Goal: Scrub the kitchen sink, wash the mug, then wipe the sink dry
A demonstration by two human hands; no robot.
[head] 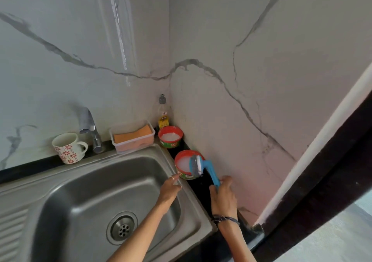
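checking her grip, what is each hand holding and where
Right hand grips the blue scrub brush by its handle's end. Left hand holds nothing, fingertips by the near soap tub.

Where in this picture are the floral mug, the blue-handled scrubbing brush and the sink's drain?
floral mug (67, 148): head view, on its patterned side.
blue-handled scrubbing brush (210, 171): head view, on the handle just below the head.
drain (122, 229): head view, on the strainer's centre.

Steel sink (60, 181) empty, floral mug (67, 148) upright behind
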